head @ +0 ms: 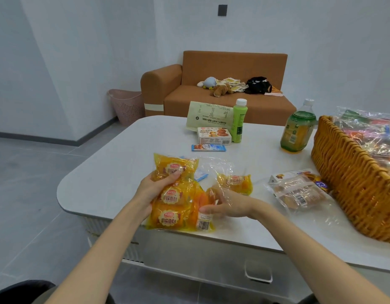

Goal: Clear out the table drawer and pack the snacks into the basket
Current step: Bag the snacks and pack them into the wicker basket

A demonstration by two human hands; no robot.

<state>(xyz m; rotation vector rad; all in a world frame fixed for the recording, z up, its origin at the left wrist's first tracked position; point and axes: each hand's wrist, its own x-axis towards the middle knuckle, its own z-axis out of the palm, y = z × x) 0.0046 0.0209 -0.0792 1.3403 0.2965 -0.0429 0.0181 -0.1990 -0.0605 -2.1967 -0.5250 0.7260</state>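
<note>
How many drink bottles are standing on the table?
2. The light green bottle stands right of the biscuit box; the larger amber-green bottle stands left of the wicker basket. The basket may hide others.

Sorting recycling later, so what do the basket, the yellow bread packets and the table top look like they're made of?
The basket looks like woven wicker or rattan, matte orange-brown, with thick twisted strands. The bread packets are thin glossy plastic film, yellow-tinted, see-through and crinkled. The table top is a smooth white slab with soft sheen, perhaps stone or lacquered board.
</note>
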